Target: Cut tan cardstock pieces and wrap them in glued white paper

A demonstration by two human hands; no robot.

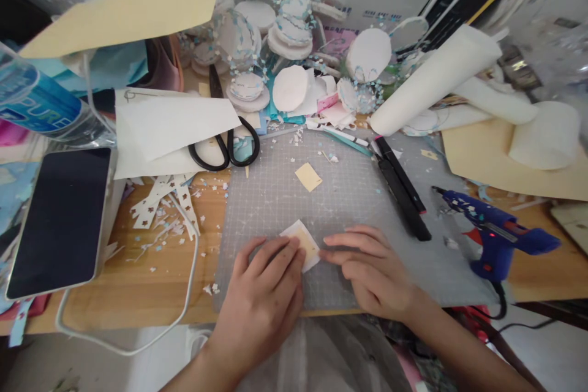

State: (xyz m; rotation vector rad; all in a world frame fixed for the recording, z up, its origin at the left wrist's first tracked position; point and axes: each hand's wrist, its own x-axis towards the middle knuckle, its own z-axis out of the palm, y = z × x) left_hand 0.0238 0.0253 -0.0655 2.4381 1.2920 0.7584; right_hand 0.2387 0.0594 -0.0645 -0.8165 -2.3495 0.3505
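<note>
My left hand (261, 300) lies over a small white paper piece (289, 231) with a cream paper square on top of it. Its fingers are stretched out and press flat on the paper, hiding its left part. My right hand (374, 266) is just to the right, fingers extended, the index fingertip at or very near the paper's right corner. Nothing shows in its grasp. Both hands rest over the grey cutting mat (257, 208). Another small cream paper square (308, 177) lies farther up the mat.
A black cutter knife (402, 196) and marker lie on the mat's right side, with a blue glue gun (500, 226) beyond. Black-handled scissors (225, 150), a phone (59, 220), a white cable and a water bottle (41, 98) occupy the left. White discs and paper rolls (436, 79) crowd the back.
</note>
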